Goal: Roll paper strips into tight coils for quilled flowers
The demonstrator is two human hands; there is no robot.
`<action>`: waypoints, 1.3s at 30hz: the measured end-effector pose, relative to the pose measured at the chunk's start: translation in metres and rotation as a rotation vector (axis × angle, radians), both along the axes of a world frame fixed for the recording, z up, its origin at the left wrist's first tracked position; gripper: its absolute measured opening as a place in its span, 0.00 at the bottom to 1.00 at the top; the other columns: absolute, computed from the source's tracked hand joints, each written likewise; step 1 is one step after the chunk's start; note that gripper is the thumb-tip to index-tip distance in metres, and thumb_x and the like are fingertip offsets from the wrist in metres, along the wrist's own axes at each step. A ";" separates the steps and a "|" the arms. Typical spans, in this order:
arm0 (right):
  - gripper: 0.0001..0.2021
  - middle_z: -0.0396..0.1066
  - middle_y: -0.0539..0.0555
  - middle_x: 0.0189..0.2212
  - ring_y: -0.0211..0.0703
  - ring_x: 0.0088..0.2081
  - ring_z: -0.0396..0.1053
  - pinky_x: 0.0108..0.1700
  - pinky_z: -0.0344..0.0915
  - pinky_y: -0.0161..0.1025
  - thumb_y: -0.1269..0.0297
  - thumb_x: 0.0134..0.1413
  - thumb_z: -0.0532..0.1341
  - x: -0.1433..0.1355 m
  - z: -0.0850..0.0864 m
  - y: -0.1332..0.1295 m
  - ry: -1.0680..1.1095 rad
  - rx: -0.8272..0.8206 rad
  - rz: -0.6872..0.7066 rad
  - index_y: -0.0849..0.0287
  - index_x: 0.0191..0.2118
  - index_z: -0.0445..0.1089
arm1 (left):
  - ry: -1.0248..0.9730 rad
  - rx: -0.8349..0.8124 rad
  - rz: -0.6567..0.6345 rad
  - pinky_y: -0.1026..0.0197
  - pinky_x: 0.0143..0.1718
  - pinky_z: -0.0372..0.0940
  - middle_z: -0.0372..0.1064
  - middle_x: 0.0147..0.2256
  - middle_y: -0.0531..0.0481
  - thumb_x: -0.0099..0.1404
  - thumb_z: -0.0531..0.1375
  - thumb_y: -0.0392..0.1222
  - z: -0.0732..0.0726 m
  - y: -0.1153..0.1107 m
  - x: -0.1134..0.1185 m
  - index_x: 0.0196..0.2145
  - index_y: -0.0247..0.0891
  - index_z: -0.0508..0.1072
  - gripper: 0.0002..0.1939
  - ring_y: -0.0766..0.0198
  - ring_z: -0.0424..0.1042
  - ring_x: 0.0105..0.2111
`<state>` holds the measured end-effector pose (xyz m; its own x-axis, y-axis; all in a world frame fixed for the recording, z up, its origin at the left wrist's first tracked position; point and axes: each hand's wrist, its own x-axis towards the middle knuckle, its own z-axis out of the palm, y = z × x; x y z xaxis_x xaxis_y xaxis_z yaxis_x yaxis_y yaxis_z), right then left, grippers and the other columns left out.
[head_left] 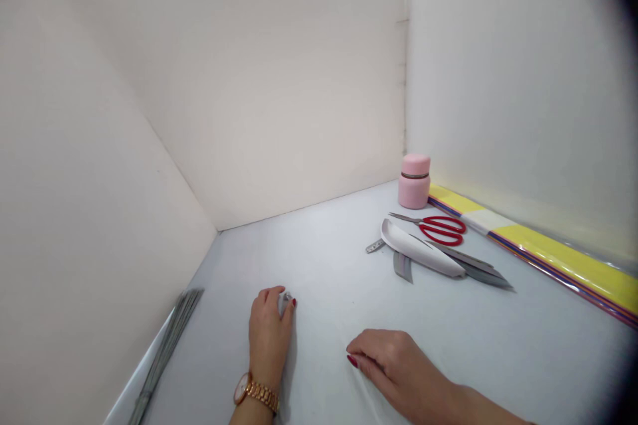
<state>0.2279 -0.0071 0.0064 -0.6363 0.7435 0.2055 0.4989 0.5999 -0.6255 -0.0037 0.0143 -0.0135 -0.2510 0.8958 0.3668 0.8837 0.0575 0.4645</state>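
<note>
My left hand [270,315], with a gold watch [255,393] on its wrist, is curled on the white table around a small greyish, shiny thing [284,300]. Most of that thing is hidden by the fingers, so its kind cannot be made out. Lower and to the right, my right hand [391,362] is closed, with thumb and forefinger pinched together just over the table. Whatever the pinch may hold is too small or too hidden to name. The two hands are apart from each other.
At the right lie red-handled scissors [442,229], a curled white piece [421,251] and grey cut strips [481,267]. Behind them stands a pink jar [414,182]. Yellow wrapped sheets [538,249] line the right wall. A bundle of thin grey-green stems [169,345] lies at the left edge.
</note>
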 end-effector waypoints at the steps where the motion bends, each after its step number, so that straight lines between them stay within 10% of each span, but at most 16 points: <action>1: 0.11 0.74 0.50 0.30 0.39 0.31 0.69 0.35 0.62 0.33 0.71 0.58 0.50 0.000 0.000 0.000 0.001 0.000 -0.001 0.57 0.34 0.70 | -0.005 -0.004 -0.013 0.51 0.43 0.62 0.69 0.36 0.42 0.59 0.53 0.40 0.001 0.001 0.000 0.36 0.35 0.72 0.11 0.52 0.68 0.39; 39: 0.11 0.73 0.50 0.29 0.38 0.30 0.69 0.34 0.62 0.33 0.70 0.58 0.50 0.000 -0.009 0.004 0.022 -0.013 0.024 0.56 0.34 0.69 | -0.174 0.014 -0.024 0.52 0.44 0.63 0.74 0.38 0.44 0.60 0.51 0.37 -0.001 0.007 -0.021 0.35 0.37 0.75 0.13 0.56 0.70 0.39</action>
<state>0.2276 -0.0029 -0.0031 -0.6497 0.7307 0.2099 0.4702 0.6032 -0.6443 -0.0244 0.0215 -0.0147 -0.2902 0.8974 0.3323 0.7911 0.0297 0.6109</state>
